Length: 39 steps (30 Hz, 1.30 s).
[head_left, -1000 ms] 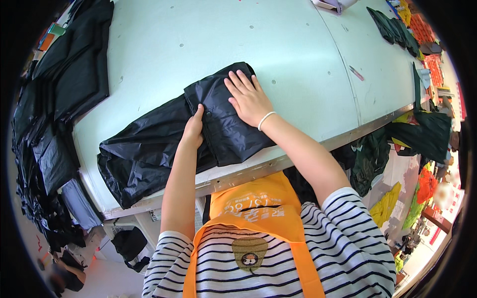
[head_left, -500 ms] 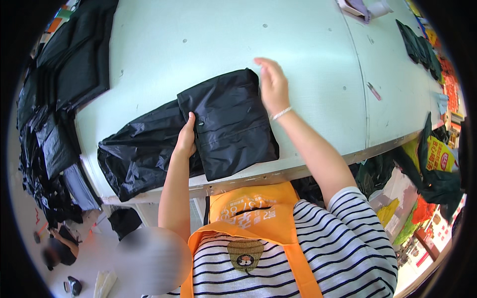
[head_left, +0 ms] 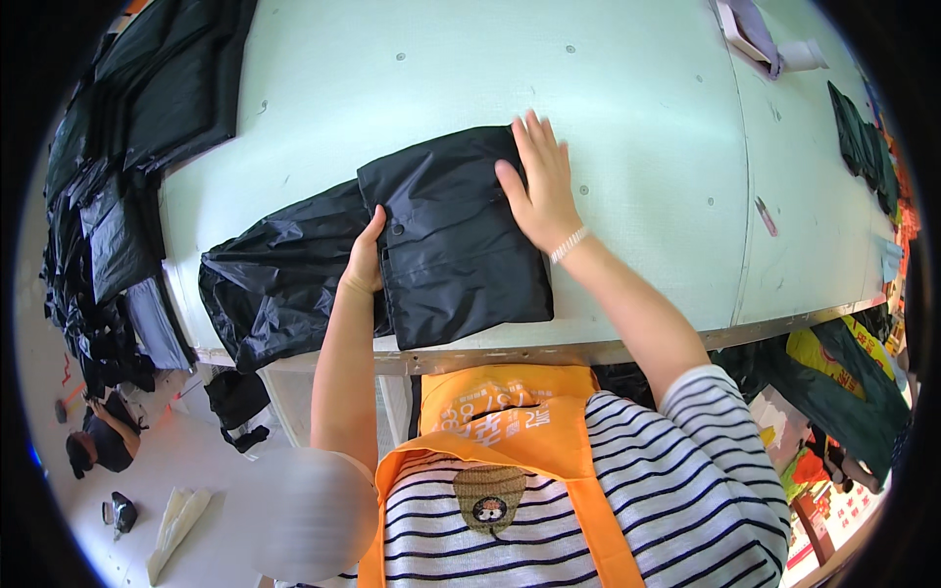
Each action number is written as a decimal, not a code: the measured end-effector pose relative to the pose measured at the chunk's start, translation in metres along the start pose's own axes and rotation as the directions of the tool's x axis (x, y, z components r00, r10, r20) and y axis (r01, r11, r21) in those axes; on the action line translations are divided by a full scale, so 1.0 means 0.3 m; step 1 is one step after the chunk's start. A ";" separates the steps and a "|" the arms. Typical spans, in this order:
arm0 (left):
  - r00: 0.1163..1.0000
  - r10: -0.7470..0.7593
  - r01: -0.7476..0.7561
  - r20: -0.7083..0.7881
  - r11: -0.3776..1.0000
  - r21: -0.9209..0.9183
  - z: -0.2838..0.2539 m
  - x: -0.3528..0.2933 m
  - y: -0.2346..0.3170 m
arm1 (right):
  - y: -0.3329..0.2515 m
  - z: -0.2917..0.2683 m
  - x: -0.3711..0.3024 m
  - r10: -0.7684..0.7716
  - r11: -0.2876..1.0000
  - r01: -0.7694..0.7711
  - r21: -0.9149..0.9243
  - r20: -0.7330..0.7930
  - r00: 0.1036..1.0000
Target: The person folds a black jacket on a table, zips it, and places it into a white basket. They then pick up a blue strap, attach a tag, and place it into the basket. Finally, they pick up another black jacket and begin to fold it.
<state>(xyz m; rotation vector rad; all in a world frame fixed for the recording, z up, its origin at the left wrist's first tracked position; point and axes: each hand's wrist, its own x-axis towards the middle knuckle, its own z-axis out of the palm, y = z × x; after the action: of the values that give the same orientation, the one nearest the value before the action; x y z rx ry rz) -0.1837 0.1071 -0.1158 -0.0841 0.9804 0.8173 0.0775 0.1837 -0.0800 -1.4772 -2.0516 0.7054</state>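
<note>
Under my own eyes, in the head view, the black garment (head_left: 461,235) lies on the pale worktop (head_left: 647,147), its folded panel between my two hands. My left grip (head_left: 366,260) is closed on the panel's left edge: the thumb rests on top, just beside a dark button (head_left: 397,230), while the fingers are hidden. My right grip (head_left: 544,201) is open, palm down and fingers spread, over the upper right border of the panel; I cannot tell how hard it presses.

To square this fold well, I would let the left grip act as the anchor and pin its edge lightly, so that the cloth there does not creep. The right should stay flat, I think, and draw outward from the left, easing wrinkles off instead of pushing them inward. The looser black length (head_left: 284,265) left of my left grip is crumpled and could tug the panel askew. The cloth looks thin and slick, so gentle, even pressure should serve better than force.
</note>
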 end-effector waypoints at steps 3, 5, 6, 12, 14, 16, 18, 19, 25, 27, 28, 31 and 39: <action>0.999 0.004 -0.004 0.042 1.000 -0.007 -0.007 0.006 0.012 | -0.117 0.004 -0.193 -0.046 0.998 0.044 0.034 0.076 0.996; 0.997 -0.004 0.009 0.079 0.998 -0.061 -0.012 0.001 0.015 | -0.173 0.035 -0.251 -0.101 0.951 0.160 -0.263 0.224 0.969; 0.993 -0.013 0.021 0.114 0.997 -0.075 -0.033 -0.001 0.015 | -0.153 0.074 -0.267 -0.099 0.942 0.170 -0.290 0.243 0.965; 0.591 0.800 -0.247 -0.099 0.296 0.923 -0.007 -0.100 0.011 | -0.124 0.125 -0.271 -0.087 0.923 0.175 -0.341 0.259 0.962; 0.320 0.940 -0.210 0.119 -0.052 0.976 0.143 -0.236 -0.033 | -0.118 0.125 -0.274 -0.095 0.923 0.179 -0.341 0.249 0.964; 0.400 0.806 0.050 0.436 -0.494 0.868 0.167 -0.274 -0.091 | -0.126 0.110 -0.269 -0.156 0.933 0.226 -0.281 0.248 0.956; 0.524 0.731 0.110 0.438 -0.568 0.816 0.047 -0.230 -0.149 | -0.138 0.062 -0.259 -0.248 0.944 0.289 -0.159 0.235 0.940; 0.546 0.729 0.081 0.413 -0.537 0.840 -0.030 -0.199 -0.167 | -0.099 0.059 -0.223 -0.370 0.929 0.361 0.083 0.165 0.914; 0.498 0.754 -0.063 0.428 -0.461 0.885 -0.086 -0.173 -0.170 | 0.081 0.080 0.136 0.499 0.442 -0.583 0.681 0.354 0.791; 0.492 0.758 -0.058 0.427 -0.461 0.886 -0.088 -0.171 -0.169 | 0.077 0.144 0.179 0.437 0.777 -0.489 0.396 0.221 0.872; 0.489 0.764 -0.064 0.421 -0.450 0.891 -0.091 -0.171 -0.168 | 0.063 0.173 0.188 0.381 0.886 -0.411 0.214 0.170 0.909; 0.502 0.774 -0.103 0.386 -0.390 0.915 -0.092 -0.187 -0.155 | -0.076 0.200 0.147 0.538 0.843 -0.538 -0.004 0.011 0.843; 0.650 0.604 0.053 0.461 -0.642 0.765 -0.033 -0.286 -0.080 | -0.059 0.186 0.170 0.568 0.816 -0.555 0.162 -0.048 0.821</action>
<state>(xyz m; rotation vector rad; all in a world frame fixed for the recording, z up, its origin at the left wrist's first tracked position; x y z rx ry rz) -0.2002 0.0367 -0.0629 2.1929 1.9503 0.1519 0.0140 0.2212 -0.1038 -2.0110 -1.4454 0.9591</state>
